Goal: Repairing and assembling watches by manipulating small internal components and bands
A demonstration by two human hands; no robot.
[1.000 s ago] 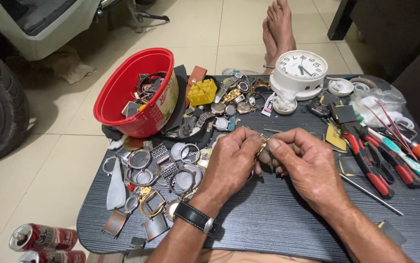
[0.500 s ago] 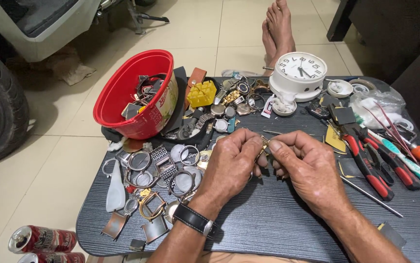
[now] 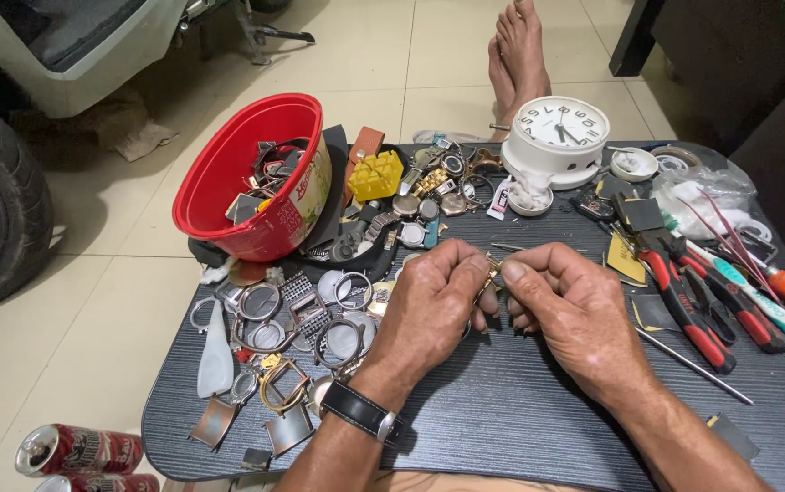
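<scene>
Both hands meet over the middle of the dark wood-grain tabletop (image 3: 538, 428). The left hand (image 3: 429, 305), with a black wristwatch (image 3: 360, 412) on its wrist, and the right hand (image 3: 574, 314) pinch a small gold-coloured metal watch part (image 3: 491, 271) between thumb and fingertips; each grip is narrow and closed on that piece, held just above the surface. Its exact form is too small to tell.

Toward the left edge lies a spread of bare silver and gold watch cases (image 3: 292, 328). A tilted red plastic bowl (image 3: 228, 173) of parts sits at the far left corner, and a white round alarm clock (image 3: 558, 137) at the far edge. Red-handled pliers (image 3: 684, 301) lie along the right edge, untouched.

Progress, judged: the part is in hand and not fitted to any case; many cases on the tabletop remain loose.
</scene>
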